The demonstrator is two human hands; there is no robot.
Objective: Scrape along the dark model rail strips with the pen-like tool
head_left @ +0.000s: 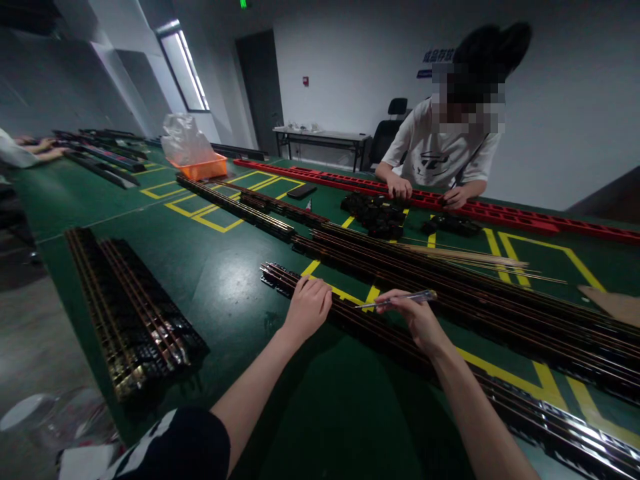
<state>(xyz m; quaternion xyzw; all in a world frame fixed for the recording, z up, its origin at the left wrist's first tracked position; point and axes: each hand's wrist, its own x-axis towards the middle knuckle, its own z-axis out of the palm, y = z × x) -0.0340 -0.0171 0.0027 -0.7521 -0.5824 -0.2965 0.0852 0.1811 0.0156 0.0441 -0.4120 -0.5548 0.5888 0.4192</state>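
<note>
A long black rail [375,327] with copper-coloured metal strips runs along the green table in front of me. My left hand [311,303] rests on this rail, its fingers bent together over the strips; the fingertips are partly hidden on the far side. In my right hand [407,312] is a slim silver pointed tool [419,297], pinched like a pen. The tool's tip points left and lies over the rail, a little to the right of my left hand. Whether the tip touches a strip I cannot tell.
More black rails with strips [450,287] lie just beyond, and a bundle [135,313] sits at the left. Black parts [373,212] are heaped before a person [440,147] handling a red rail [500,215]. An orange bin [203,167] holds a plastic bag.
</note>
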